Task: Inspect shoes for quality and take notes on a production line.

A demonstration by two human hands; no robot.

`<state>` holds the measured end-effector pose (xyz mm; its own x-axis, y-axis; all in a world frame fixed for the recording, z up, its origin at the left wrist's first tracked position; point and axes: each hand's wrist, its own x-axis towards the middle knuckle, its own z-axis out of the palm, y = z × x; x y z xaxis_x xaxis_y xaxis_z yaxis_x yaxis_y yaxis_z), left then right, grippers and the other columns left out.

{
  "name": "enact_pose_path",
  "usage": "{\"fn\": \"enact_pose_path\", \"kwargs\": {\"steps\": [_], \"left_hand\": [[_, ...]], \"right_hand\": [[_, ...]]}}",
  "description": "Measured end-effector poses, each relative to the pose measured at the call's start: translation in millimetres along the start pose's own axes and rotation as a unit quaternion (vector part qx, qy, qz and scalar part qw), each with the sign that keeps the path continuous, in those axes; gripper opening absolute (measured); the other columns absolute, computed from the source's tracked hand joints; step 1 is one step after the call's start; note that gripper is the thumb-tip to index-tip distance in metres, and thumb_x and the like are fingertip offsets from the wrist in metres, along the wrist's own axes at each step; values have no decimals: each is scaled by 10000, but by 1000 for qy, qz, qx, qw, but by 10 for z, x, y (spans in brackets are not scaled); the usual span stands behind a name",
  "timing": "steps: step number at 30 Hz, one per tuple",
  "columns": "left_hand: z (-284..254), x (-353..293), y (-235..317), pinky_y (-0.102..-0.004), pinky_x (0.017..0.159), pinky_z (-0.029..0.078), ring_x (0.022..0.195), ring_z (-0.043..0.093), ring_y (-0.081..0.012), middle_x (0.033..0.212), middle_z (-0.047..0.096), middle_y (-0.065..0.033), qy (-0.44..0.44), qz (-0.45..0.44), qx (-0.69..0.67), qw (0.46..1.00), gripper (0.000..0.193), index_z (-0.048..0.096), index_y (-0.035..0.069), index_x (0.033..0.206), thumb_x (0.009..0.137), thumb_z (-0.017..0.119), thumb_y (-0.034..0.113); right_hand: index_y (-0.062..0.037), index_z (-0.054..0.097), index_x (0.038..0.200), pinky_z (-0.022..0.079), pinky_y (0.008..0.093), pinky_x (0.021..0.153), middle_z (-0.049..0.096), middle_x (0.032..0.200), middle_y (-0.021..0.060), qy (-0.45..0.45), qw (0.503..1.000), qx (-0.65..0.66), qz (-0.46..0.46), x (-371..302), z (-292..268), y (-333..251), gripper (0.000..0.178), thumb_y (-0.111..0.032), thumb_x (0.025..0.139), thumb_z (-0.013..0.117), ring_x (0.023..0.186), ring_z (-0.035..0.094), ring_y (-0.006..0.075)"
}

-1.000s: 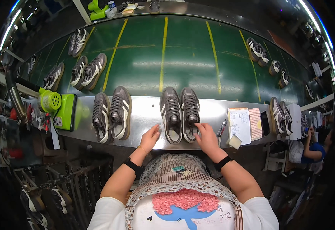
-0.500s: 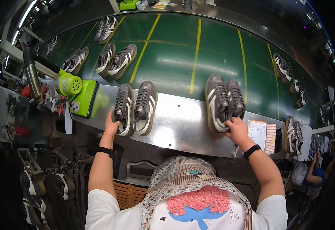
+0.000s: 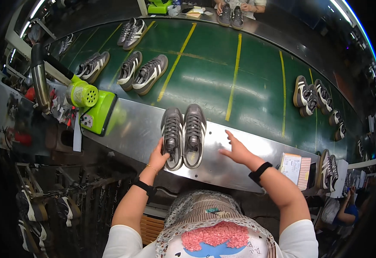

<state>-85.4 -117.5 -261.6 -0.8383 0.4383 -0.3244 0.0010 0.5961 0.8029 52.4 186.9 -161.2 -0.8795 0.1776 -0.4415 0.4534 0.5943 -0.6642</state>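
We're gripping w/ left hand (image 3: pixel 158 155), fingers closing on the heel of the left shoe of the grey sneaker pair (image 3: pixel 183 135), which is sitting on the steel ledge (image 3: pixel 132 124). Right hand (image 3: pixel 236 150) is hovering flat just beside the pair, fingers apart, holding nothing. Beyond: green conveyor belt (image 3: pixel 248 73) carrying more sneaker pairs (image 3: pixel 142 73).

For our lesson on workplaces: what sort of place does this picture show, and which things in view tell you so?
Most likely a shoe factory line: a long green conveyor belt carries pairs of sneakers, and the left hand touches a grey pair on the steel shelf.
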Motion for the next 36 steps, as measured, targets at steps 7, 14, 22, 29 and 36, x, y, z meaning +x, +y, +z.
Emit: {"fn": "enact_pose_path", "kwargs": {"steps": [7, 14, 22, 29, 36], "left_hand": [[247, -66, 152, -331, 887, 426, 1064, 525, -273, 1191, 510, -153, -22, -94, -277, 956, 658, 326, 65, 1329, 698, 477, -41], [226, -486, 567, -376, 826, 501, 986, 581, -266, 1149, 536, -150, -179, -204, -573, 774, 430, 395, 41, 1255, 831, 423, -28], [336, -387, 627, -402, 825, 517, 1015, 573, -278, 1185, 511, -159, -270, -256, -649, 663, 404, 364, 57, 1277, 883, 419, -15], [353, -413, 865, -400, 813, 526, 993, 583, -280, 1184, 510, -161, -286, -292, -620, 669, 383, 371, 66, 1269, 894, 435, 22], [297, -464, 1294, -368, 898, 462, 1076, 525, -260, 1225, 471, -132, -327, -157, -564, 742, 717, 288, 140, 1361, 685, 378, -83]], "right_hand": [[3, 245, 1341, 391, 369, 932, 481, 1191, 226, 122, 963, 235, 43, 375, 1083, 155, 683, -48, 721, 528, 1115, 483, 322], [29, 425, 1210, 515, 357, 779, 563, 1102, 170, 19, 729, 675, 114, -328, 814, 280, 353, -54, 870, 473, 933, 611, 244], [-10, 389, 1258, 509, 322, 805, 540, 1155, 123, 41, 706, 674, 213, -809, 396, -430, 397, -101, 888, 498, 996, 581, 201], [-29, 382, 1272, 493, 323, 823, 535, 1155, 118, 67, 666, 728, 146, -1004, 524, -182, 434, -103, 867, 520, 999, 571, 199], [-49, 375, 1286, 477, 325, 840, 530, 1156, 113, 80, 628, 771, 70, -1115, 627, 215, 474, -106, 846, 542, 1003, 561, 197]]}}
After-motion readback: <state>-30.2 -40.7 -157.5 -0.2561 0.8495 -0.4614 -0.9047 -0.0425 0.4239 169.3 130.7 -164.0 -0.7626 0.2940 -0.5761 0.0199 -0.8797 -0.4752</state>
